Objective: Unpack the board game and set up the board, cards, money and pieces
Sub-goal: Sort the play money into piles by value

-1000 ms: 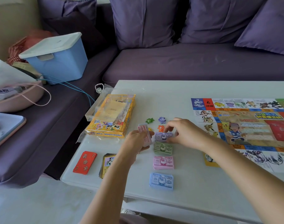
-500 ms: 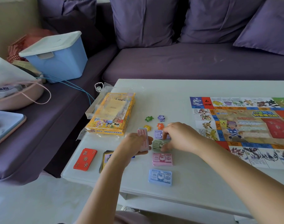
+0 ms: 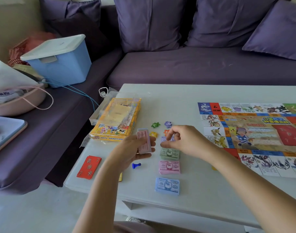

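Note:
My left hand (image 3: pixel 132 148) grips a stack of pink play money (image 3: pixel 143 142), held upright above the table. My right hand (image 3: pixel 182 140) hovers just right of it with fingers apart and empty, over a purple note pile (image 3: pixel 165 139). Below lie a green pile (image 3: pixel 170 153), a pink pile (image 3: pixel 169 167) and a blue pile (image 3: pixel 167 185). The game board (image 3: pixel 251 135) lies unfolded at the right. Star-shaped pieces, green (image 3: pixel 155 124), purple (image 3: pixel 168 123), yellow (image 3: pixel 153 134) and orange (image 3: pixel 166 132), sit behind the money. A blue pawn (image 3: pixel 136 165) lies under my left wrist. Red cards (image 3: pixel 89 166) rest at the left.
The yellow game box (image 3: pixel 116 119) sits on clear wrapping at the white table's (image 3: pixel 160 96) left edge. A purple sofa wraps around the back and left, carrying a blue lidded bin (image 3: pixel 59 59) and a pink bag (image 3: pixel 17 101). My left arm hides most of another card deck (image 3: pixel 120 177).
My right hand lifted off the green pile and opened above the purple one. My left hand stayed put with its stack. The blue pawn came into sight.

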Available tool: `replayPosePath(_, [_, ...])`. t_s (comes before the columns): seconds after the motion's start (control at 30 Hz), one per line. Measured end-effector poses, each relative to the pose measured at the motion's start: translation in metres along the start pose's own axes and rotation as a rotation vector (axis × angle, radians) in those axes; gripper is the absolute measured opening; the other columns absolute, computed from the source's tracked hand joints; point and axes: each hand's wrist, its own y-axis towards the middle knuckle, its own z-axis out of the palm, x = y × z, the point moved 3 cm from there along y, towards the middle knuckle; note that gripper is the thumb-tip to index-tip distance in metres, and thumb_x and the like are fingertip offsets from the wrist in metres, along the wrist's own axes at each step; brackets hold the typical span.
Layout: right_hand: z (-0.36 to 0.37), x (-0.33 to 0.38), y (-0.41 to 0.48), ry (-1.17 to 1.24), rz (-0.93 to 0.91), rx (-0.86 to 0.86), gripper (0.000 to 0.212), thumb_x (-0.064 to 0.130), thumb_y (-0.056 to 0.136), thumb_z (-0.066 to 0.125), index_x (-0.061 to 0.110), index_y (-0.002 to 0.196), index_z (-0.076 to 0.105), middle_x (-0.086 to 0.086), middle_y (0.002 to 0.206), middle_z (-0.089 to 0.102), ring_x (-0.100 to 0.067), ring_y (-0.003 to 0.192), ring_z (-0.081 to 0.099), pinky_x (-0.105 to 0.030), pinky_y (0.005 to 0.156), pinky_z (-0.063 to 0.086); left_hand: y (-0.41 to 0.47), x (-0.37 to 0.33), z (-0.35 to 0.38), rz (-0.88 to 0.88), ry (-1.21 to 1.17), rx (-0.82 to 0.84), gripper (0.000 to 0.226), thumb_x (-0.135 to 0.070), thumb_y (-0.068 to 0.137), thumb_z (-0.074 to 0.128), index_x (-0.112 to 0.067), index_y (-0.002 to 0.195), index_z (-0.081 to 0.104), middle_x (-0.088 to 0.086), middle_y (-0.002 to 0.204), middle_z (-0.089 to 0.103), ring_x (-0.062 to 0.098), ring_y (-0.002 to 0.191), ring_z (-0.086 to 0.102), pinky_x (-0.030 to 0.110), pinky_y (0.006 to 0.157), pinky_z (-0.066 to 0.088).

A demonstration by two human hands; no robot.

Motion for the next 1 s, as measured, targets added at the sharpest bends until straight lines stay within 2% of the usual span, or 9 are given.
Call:
replayPosePath(0.2, [0.011, 0.008, -0.023, 0.309, 0.013, -0.119, 0.036, 0.039, 0.067, 0.083, 0.028, 0.096, 0.064, 0.008, 0.084, 0.063, -0.005, 0.072, 0.06, -0.018, 0.067, 0.046, -0.01, 0.002, 0.024, 0.065, -0.135, -0.028, 0.006, -0.005, 0.085, 0.063, -0.005, 0.085, 0.069, 0.006, 0.071, 0.07, 0.01, 0.061, 0.066, 0.022, 0.058, 0.056])
replayPosePath(0.27, [0.01, 0.007, -0.029, 0.355, -0.016, -0.117, 0.046, 0.032, 0.068, 0.084, 0.034, 0.107, 0.061, 0.012, 0.095, 0.063, -0.002, 0.079, 0.063, -0.019, 0.073, 0.05, -0.013, 0.005, 0.03, 0.043, -0.091, -0.023, 0.004, -0.01, 0.081, 0.068, -0.007, 0.083, 0.07, 0.005, 0.068, 0.069, 0.009, 0.057, 0.065, 0.019, 0.054, 0.052])
replayPosePath(0.37, [0.003, 0.008, -0.038, 0.48, -0.044, -0.028, 0.057, 0.041, 0.07, 0.077, 0.039, 0.122, 0.053, 0.011, 0.1, 0.065, -0.003, 0.086, 0.064, -0.015, 0.074, 0.048, -0.017, 0.007, 0.029, 0.039, 0.092, 0.002, 0.005, -0.013, 0.078, 0.074, -0.01, 0.079, 0.07, 0.0, 0.062, 0.068, 0.005, 0.052, 0.062, 0.015, 0.049, 0.047])
replayPosePath(0.47, [-0.003, 0.001, -0.045, 0.541, 0.004, -0.085, 0.043, 0.043, 0.074, 0.068, 0.034, 0.115, 0.062, 0.006, 0.089, 0.07, -0.001, 0.071, 0.062, -0.009, 0.065, 0.043, -0.021, 0.008, 0.031, 0.084, 0.232, 0.101, 0.011, -0.013, 0.073, 0.078, -0.009, 0.075, 0.068, 0.0, 0.061, 0.066, 0.006, 0.051, 0.058, 0.015, 0.05, 0.044])
replayPosePath(0.53, [-0.002, -0.004, -0.048, 0.488, 0.017, -0.103, 0.021, 0.03, 0.081, 0.072, 0.033, 0.101, 0.07, 0.001, 0.086, 0.07, -0.002, 0.067, 0.058, -0.012, 0.066, 0.044, -0.023, 0.009, 0.035, 0.096, 0.292, 0.162, 0.013, -0.015, 0.073, 0.079, -0.007, 0.078, 0.07, 0.003, 0.066, 0.066, 0.009, 0.055, 0.057, 0.016, 0.051, 0.044])
replayPosePath(0.63, [-0.001, -0.008, -0.052, 0.475, 0.027, -0.088, 0.016, 0.014, 0.082, 0.073, 0.028, 0.09, 0.074, -0.006, 0.085, 0.07, -0.006, 0.07, 0.06, -0.018, 0.069, 0.049, -0.025, 0.011, 0.036, 0.084, 0.307, 0.153, 0.02, -0.021, 0.079, 0.074, -0.002, 0.086, 0.07, 0.007, 0.074, 0.067, 0.01, 0.06, 0.058, 0.017, 0.053, 0.047])
replayPosePath(0.73, [-0.003, -0.015, -0.056, 0.552, 0.088, -0.134, 0.019, 0.01, 0.083, 0.071, 0.026, 0.093, 0.072, 0.0, 0.078, 0.069, -0.007, 0.067, 0.06, -0.014, 0.066, 0.049, -0.026, 0.013, 0.03, 0.005, 0.162, 0.06, 0.021, -0.023, 0.092, 0.06, -0.006, 0.084, 0.067, 0.004, 0.068, 0.066, 0.01, 0.055, 0.061, 0.019, 0.05, 0.048])
replayPosePath(0.87, [0.007, -0.032, -0.058, 0.576, 0.237, -0.219, 0.013, 0.008, 0.084, 0.07, 0.019, 0.092, 0.067, -0.002, 0.079, 0.072, -0.015, 0.066, 0.065, -0.031, 0.073, 0.053, -0.023, 0.017, 0.016, -0.094, 0.008, -0.054, 0.031, -0.014, 0.1, 0.042, -0.001, 0.084, 0.065, 0.01, 0.071, 0.063, 0.017, 0.056, 0.061, 0.022, 0.05, 0.051])
replayPosePath(1.0, [0.026, -0.04, -0.063, 0.495, 0.297, -0.334, 0.012, 0.012, 0.084, 0.07, 0.019, 0.086, 0.061, -0.002, 0.076, 0.07, -0.012, 0.065, 0.061, -0.023, 0.06, 0.042, -0.023, 0.023, 0.013, -0.131, 0.011, -0.064, 0.033, -0.012, 0.1, 0.038, 0.0, 0.086, 0.064, 0.013, 0.079, 0.067, 0.02, 0.065, 0.063, 0.025, 0.056, 0.053])
